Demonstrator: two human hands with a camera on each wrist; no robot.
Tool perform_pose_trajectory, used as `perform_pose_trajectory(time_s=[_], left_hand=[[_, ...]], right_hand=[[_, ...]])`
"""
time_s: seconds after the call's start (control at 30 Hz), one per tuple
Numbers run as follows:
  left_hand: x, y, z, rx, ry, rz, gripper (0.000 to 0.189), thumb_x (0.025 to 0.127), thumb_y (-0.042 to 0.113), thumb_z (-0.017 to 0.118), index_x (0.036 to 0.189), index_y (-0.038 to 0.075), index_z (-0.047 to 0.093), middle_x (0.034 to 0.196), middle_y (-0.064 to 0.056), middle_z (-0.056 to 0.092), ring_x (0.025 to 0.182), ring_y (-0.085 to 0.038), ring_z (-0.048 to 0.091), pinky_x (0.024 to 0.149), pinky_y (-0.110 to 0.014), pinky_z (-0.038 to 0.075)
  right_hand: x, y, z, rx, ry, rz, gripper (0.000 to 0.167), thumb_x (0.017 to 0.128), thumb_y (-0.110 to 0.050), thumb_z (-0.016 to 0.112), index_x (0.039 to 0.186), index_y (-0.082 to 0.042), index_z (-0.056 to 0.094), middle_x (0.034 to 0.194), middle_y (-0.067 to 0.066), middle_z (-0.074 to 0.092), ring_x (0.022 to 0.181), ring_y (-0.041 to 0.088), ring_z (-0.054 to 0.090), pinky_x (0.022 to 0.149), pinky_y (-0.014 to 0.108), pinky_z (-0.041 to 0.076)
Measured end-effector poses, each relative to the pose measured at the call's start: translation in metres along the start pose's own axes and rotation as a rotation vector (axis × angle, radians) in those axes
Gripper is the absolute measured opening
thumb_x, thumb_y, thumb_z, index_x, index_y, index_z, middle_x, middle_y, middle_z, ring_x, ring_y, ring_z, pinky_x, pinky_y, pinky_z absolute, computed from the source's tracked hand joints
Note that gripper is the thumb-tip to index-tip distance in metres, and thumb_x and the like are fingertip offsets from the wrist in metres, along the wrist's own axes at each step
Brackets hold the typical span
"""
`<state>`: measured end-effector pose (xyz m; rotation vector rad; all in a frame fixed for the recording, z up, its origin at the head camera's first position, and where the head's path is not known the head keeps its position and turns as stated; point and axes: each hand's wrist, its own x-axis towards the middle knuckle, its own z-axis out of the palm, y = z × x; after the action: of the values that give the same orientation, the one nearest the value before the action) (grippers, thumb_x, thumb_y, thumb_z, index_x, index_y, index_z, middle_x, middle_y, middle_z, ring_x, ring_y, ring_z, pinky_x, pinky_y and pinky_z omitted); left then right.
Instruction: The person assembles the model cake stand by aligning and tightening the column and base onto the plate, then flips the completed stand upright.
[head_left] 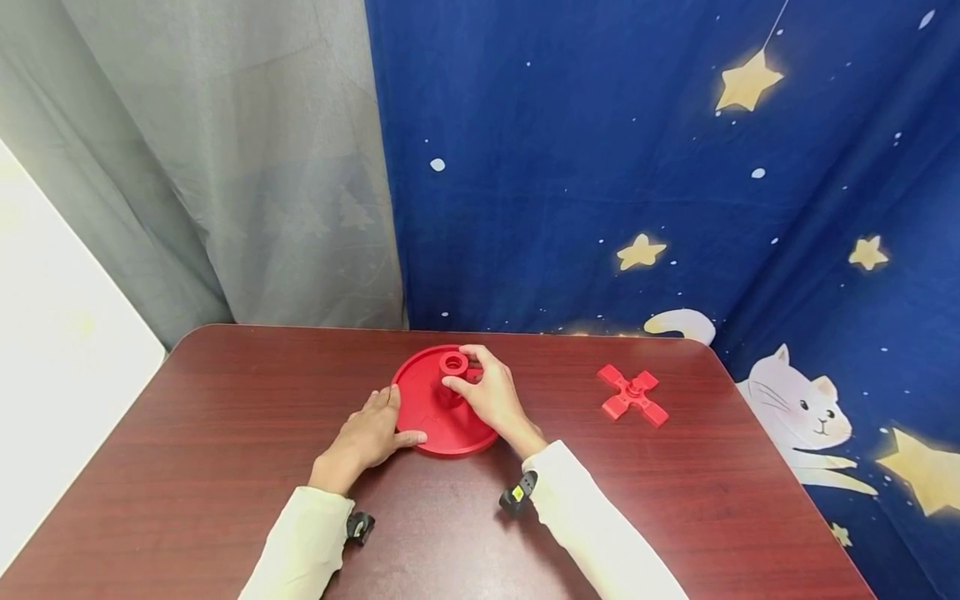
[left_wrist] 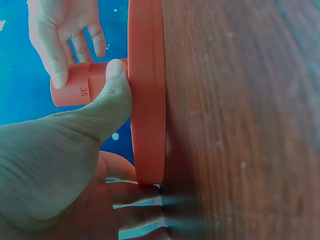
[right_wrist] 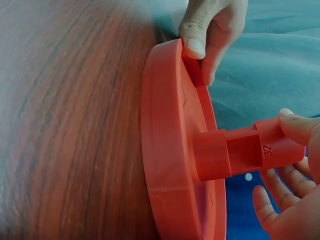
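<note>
A round red tray (head_left: 420, 417) with a raised rim lies on the table. My left hand (head_left: 367, 435) holds its left side, thumb over the rim and fingers along the outer wall. From the tray rises a red hollow column, its lower tube (right_wrist: 212, 155) standing on the tray floor. The column's upper collar (right_wrist: 275, 145) reads 32 in the right wrist view, and the same collar (left_wrist: 70, 90) reads 35 in the left wrist view. My right hand (head_left: 495, 396) pinches this collar between thumb and forefinger, the other fingers loose beside it.
A red cross-shaped piece (head_left: 633, 397) with a small peg at its middle lies to the right on the brown table (head_left: 247, 433). Behind the table's far edge hang a grey curtain (head_left: 300, 167) and a blue starry one (head_left: 562, 167).
</note>
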<state>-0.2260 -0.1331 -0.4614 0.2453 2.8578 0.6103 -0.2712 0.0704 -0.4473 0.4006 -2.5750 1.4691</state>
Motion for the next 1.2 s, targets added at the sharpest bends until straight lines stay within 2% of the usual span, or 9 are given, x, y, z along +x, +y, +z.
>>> perform_pose_trajectory(time_s=[0.37, 0.87, 1.03, 1.2], left_hand=[[0.0005, 0.0002, -0.0017, 0.005, -0.002, 0.002, 0.098, 0.086, 0.042, 0.074, 0.15, -0.013, 0.024, 0.154, -0.032, 0.03, 0.143, -0.051, 0.027, 0.109, -0.067, 0.031], [-0.0007, 0.0014, -0.0012, 0.02, 0.006, 0.0, 0.098, 0.086, 0.043, 0.074, 0.15, -0.013, 0.025, 0.154, -0.033, 0.031, 0.143, -0.051, 0.028, 0.109, -0.066, 0.033], [-0.0008, 0.0019, -0.0014, 0.023, 0.004, 0.005, 0.097, 0.086, 0.043, 0.074, 0.149, -0.014, 0.026, 0.154, -0.033, 0.031, 0.143, -0.051, 0.028, 0.109, -0.066, 0.033], [-0.0001, 0.002, -0.0005, 0.018, 0.003, 0.007, 0.098, 0.086, 0.043, 0.074, 0.149, -0.014, 0.026, 0.153, -0.033, 0.032, 0.142, -0.051, 0.028, 0.109, -0.067, 0.033]], right_hand=[[-0.0003, -0.0019, 0.0058, -0.083, 0.087, 0.017, 0.047, 0.077, -0.025, 0.087, 0.116, -0.012, 0.064, 0.107, 0.005, 0.067, 0.093, 0.019, 0.064, 0.078, 0.027, 0.057], [-0.0019, -0.0019, 0.0095, -0.112, 0.137, -0.009, 0.045, 0.076, -0.028, 0.088, 0.11, -0.012, 0.063, 0.102, 0.002, 0.067, 0.091, 0.017, 0.064, 0.073, 0.025, 0.054], [-0.0025, -0.0018, 0.0093, -0.122, 0.141, -0.011, 0.046, 0.076, -0.029, 0.088, 0.11, -0.012, 0.063, 0.102, 0.003, 0.067, 0.09, 0.018, 0.064, 0.072, 0.026, 0.054], [-0.0022, -0.0002, 0.0058, -0.114, 0.095, -0.007, 0.049, 0.077, -0.03, 0.087, 0.114, -0.012, 0.061, 0.107, 0.005, 0.067, 0.094, 0.021, 0.064, 0.078, 0.029, 0.056]])
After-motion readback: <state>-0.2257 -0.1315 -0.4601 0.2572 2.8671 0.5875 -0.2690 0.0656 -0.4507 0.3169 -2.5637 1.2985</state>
